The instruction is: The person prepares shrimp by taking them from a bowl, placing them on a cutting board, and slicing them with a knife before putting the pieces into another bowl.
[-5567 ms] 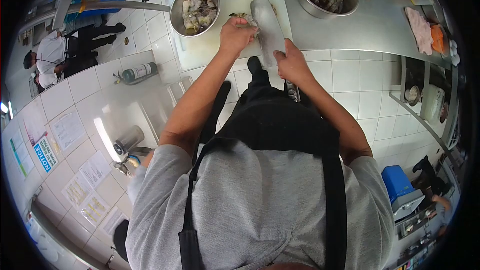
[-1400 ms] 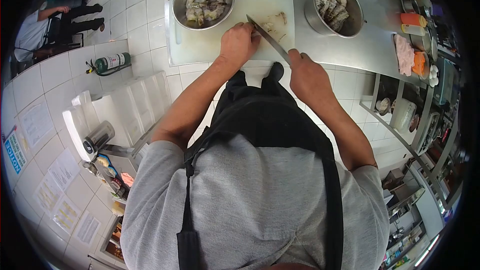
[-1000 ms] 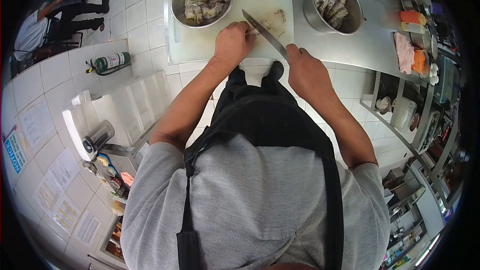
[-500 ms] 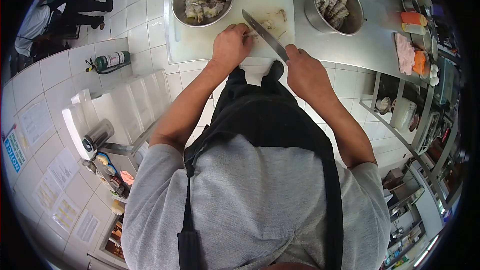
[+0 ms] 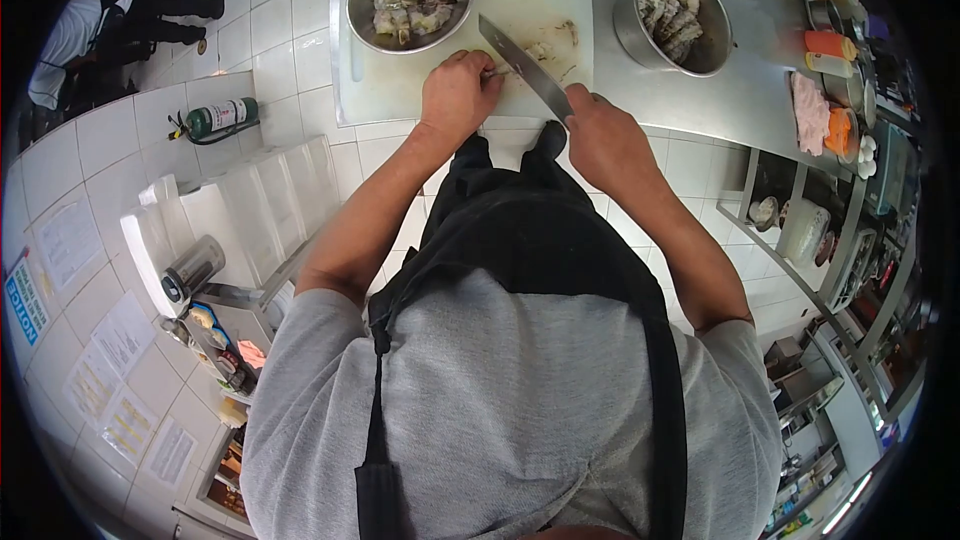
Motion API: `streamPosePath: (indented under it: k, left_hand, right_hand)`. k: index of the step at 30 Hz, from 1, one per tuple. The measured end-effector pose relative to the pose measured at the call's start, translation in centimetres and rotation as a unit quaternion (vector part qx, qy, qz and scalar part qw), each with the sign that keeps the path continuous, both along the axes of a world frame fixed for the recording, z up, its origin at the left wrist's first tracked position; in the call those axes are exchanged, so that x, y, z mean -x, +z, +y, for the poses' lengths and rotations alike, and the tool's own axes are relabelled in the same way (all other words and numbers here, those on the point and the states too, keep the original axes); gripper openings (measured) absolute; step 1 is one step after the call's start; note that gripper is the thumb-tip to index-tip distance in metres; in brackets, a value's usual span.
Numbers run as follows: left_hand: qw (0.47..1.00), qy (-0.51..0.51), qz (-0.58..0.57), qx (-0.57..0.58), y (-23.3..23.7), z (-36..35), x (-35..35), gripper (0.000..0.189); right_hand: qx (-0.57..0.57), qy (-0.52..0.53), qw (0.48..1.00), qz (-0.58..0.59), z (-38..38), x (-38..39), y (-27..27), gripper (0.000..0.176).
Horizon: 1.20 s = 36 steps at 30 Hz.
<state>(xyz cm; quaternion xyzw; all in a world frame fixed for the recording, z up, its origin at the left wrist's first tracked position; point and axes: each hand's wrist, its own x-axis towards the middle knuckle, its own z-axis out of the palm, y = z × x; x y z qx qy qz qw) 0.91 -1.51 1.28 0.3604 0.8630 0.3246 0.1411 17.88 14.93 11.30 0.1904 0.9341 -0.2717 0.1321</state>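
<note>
On the white cutting board (image 5: 400, 90), my left hand (image 5: 461, 95) is closed with its fingertips on a small pale piece (image 5: 497, 70), probably shrimp. My right hand (image 5: 610, 137) is wrapped round the handle of a large knife (image 5: 527, 70), whose blade slants up and left over the board, close to the left fingertips. Dark scraps (image 5: 568, 32) lie on the board beyond the blade. A steel bowl (image 5: 354, 2) of peeled, greyish pieces stands at the board's upper left. Right of the board, a deeper steel bowl (image 5: 627, 32) holds shells or grey pieces.
Orange-capped bottles (image 5: 829, 44), a pink cloth (image 5: 809, 112) and small containers line the steel counter's (image 5: 745, 80) right end. At left are a fire extinguisher (image 5: 221, 117), a white bin (image 5: 240, 200) and a blender jar (image 5: 196, 265). Another person (image 5: 70, 40) is at the far upper left.
The hands, knife and small piece keep nearly the same places. The view has shifted slightly, and the other person's legs have moved a little.
</note>
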Motion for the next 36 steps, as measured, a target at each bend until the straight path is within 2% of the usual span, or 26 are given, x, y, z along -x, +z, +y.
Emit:
streamPosePath:
  k: [7, 11, 18, 21, 26, 31, 33, 36]
  left_hand:
    - [1.0, -0.017, 0.01, 0.016, 0.4, -0.3, 0.4, 0.017]
    - [0.999, -0.024, 0.0, 0.023, 0.5, -0.2, 0.5, 0.016]
    - [0.998, -0.047, -0.004, 0.039, 0.5, 0.5, 0.5, 0.018]
    - [1.0, -0.026, -0.011, 0.009, 0.3, 0.6, 0.2, 0.016]
    - [0.999, -0.03, -0.017, 0.038, 0.3, -0.2, 0.3, 0.023]
    - [0.998, -0.03, -0.032, 0.045, 1.2, 0.8, 0.2, 0.028]
    - [0.999, -0.016, 0.028, -0.021, 1.0, 2.5, 0.0, 0.031]
    - [0.998, -0.019, 0.062, -0.006, 0.0, 4.4, -0.2, 0.035]
  right_hand:
    - [0.003, 0.007, 1.0, -0.007, -1.6, 0.7, -1.8, 0.019]
    - [0.016, 0.003, 1.0, 0.007, -0.7, 0.7, -0.6, 0.018]
    - [-0.009, -0.071, 0.997, 0.021, 0.9, -1.0, 0.5, 0.018]
    - [0.0, -0.046, 0.999, 0.013, 0.6, -1.4, 0.9, 0.019]
    - [0.012, -0.002, 0.999, -0.034, -0.3, -1.6, 0.4, 0.018]
    - [-0.003, -0.012, 1.0, 0.014, 0.4, -1.2, 0.0, 0.017]
    - [-0.013, -0.024, 0.999, 0.029, 0.9, -1.0, -0.3, 0.017]
    - [-0.054, -0.04, 0.997, 0.047, 1.7, -0.8, -1.3, 0.017]
